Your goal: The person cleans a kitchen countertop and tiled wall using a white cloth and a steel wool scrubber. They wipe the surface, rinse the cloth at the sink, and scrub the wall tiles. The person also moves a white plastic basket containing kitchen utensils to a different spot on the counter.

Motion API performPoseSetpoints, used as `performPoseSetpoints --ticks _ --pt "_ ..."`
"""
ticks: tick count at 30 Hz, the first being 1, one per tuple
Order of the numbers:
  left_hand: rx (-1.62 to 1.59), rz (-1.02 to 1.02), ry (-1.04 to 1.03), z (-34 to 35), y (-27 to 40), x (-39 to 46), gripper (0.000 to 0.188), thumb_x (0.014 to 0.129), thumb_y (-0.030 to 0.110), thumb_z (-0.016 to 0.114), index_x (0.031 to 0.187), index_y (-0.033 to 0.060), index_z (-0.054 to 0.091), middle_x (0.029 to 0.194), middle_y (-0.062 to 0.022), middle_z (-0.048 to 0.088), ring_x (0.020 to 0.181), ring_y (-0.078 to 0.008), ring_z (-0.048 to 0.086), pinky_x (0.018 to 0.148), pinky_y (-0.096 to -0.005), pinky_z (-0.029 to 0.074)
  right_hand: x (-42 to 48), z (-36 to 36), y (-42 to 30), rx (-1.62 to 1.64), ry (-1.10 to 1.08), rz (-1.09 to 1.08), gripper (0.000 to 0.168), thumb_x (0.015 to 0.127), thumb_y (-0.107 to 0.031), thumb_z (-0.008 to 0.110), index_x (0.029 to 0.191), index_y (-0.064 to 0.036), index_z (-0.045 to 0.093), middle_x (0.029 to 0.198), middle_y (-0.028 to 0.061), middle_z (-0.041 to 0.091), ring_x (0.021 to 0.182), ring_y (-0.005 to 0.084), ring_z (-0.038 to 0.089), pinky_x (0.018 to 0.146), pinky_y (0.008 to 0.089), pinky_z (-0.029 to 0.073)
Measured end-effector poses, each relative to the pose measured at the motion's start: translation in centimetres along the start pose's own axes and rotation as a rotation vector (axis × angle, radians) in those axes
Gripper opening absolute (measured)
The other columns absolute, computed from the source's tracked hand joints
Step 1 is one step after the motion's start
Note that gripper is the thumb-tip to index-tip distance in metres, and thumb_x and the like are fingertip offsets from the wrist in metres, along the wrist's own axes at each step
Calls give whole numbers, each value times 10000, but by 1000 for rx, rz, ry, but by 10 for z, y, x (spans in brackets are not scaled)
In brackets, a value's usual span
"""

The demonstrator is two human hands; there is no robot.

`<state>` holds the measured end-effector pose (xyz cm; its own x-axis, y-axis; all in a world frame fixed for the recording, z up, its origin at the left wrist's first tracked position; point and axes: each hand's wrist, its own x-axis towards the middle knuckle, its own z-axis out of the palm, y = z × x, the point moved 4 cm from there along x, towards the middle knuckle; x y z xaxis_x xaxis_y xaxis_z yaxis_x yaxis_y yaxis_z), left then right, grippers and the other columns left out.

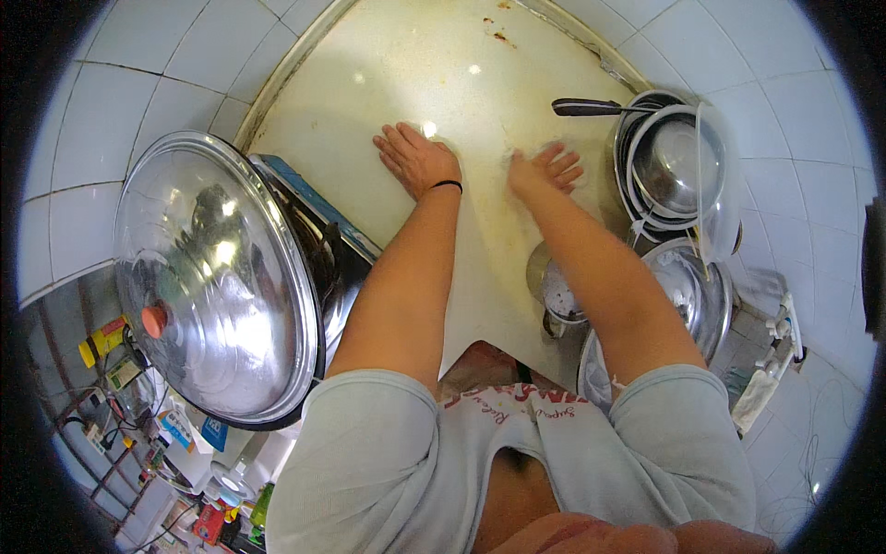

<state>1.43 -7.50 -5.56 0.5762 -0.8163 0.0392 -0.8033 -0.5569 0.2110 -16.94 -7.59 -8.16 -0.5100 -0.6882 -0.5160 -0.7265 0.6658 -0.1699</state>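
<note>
Both arms reach forward over a pale, stained countertop (484, 228). My left hand (419, 161), with a thin black band at its wrist, is palm down over the surface, fingers spread, holding nothing. To its right, my right hand (547, 170) is slightly blurred, turned on its side with the fingers apart and nothing in it. Whether either hand touches the counter is hard to tell. Nearest to the right hand are stacked metal bowls and pans (668, 163), from which a black handle (587, 107) sticks out to the left. A metal cup (564, 294) stands under the right forearm.
At the left, a large domed metal lid (214, 277) with an orange knob covers a dark wok or pan. More metal lids (682, 284) stand at the right. White-tiled walls (187, 62) border the counter. Assorted packages and cables (173, 429) lie at the lower left.
</note>
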Motion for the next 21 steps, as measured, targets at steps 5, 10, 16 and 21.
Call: performPoseSetpoints --ticks 5,10,16,21 --pt "-36 1 44 -2 -3 1 589 854 183 538 1354 -31 311 1440 -210 245 1373 -402 159 1134 -458 154 -101 37 8 -43 -68 -194 837 908 -429 449 1460 -34 -40 1500 240 -154 1375 430 -161 1104 533 -38" --pt "-33 -9 -3 -6 -4 3 579 862 183 532 1360 -13 311 1443 -202 241 1369 -393 170 1137 -453 141 -172 68 48 -76 -64 -542 852 896 -384 508 1453 1 -9 1498 252 -139 1365 457 -163 1083 575 -59" --pt "-38 11 18 -4 -6 -1 557 880 191 510 1365 -6 321 1448 -196 237 1379 -382 150 1141 -441 131 -164 69 36 -123 -79 -447 855 894 -406 499 1455 -3 -5 1495 264 -137 1358 481 -154 1066 615 -39" --pt "-43 14 16 0 -5 0 546 878 171 499 1366 -3 324 1448 -197 236 1381 -382 142 1143 -442 125 -161 65 28 -63 -60 -373 875 880 -434 510 1456 -5 10 1498 261 -127 1360 489 -130 1059 632 -16"
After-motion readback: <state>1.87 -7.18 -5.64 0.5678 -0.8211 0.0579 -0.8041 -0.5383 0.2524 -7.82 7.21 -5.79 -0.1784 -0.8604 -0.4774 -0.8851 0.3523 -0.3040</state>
